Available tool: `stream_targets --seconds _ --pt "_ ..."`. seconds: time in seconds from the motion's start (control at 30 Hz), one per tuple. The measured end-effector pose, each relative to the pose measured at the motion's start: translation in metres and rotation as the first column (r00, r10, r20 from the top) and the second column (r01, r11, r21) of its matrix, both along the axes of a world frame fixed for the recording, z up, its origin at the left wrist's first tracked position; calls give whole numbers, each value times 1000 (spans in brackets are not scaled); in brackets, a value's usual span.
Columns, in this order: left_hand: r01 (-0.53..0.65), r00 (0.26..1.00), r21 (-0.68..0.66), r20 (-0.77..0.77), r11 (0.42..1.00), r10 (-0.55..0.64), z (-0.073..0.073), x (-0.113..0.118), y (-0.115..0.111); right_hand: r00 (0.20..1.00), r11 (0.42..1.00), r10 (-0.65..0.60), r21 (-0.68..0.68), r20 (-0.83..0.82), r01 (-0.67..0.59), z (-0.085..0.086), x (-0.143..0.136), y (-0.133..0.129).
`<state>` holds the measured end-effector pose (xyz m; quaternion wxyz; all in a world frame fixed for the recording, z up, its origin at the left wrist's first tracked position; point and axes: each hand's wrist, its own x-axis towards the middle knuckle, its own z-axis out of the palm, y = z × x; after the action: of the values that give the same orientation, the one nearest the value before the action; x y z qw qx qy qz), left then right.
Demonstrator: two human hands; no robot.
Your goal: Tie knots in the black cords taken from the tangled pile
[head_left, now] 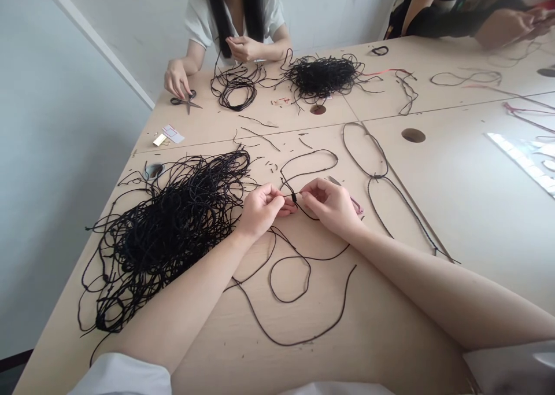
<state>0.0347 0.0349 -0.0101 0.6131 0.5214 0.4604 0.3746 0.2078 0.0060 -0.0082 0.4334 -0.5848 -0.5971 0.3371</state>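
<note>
Both hands pinch thin black cord on either side of a small dark knot (293, 198). My left hand (262, 207) is closed, thumb against forefinger, on the cord left of the knot. My right hand (327, 204) pinches the strand on the other side. From the knot a cord loop (310, 153) runs out over the table, and a long loose cord (295, 344) curls below my hands. Scissors (358, 205) with pink handles lie partly hidden behind my right hand. A large tangled heap of black cords (169, 227) lies beside my left forearm.
Across the wooden table (329, 366) a person's hand (177, 80) touches black scissors (186, 101). Near that person lie a coiled bundle of cords (236, 91) and another black heap (323, 74). A knotted double loop (377, 177) lies to the right. Another person's hands (507, 28) work at the far right.
</note>
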Motion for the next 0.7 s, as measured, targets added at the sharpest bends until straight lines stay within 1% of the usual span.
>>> stream_targets --seconds 0.1,0.2,0.33,0.43,0.5,0.6,0.7 --pt "32 999 -3 7 999 -32 1 -2 1 999 999 19 -28 -41 -20 -1 0 1" --pt "58 998 -15 8 998 -58 4 -2 0 998 999 37 -17 -47 -38 -2 0 1" --pt "111 992 40 -60 993 -109 6 -1 -2 997 998 67 23 -30 -66 -3 -1 2" --pt "117 986 77 -128 990 -107 4 -1 -3 996 996 86 31 2 -86 -2 -1 1" --pt "114 984 91 -147 989 -99 3 -1 -2 995 995 97 29 22 -98 0 -1 1" --pt "104 986 110 -140 988 -89 2 -1 -1 991 991 122 52 51 -124 1 -1 1" --pt "98 990 89 -114 991 -88 3 -1 0 990 988 135 66 50 -138 1 0 1"
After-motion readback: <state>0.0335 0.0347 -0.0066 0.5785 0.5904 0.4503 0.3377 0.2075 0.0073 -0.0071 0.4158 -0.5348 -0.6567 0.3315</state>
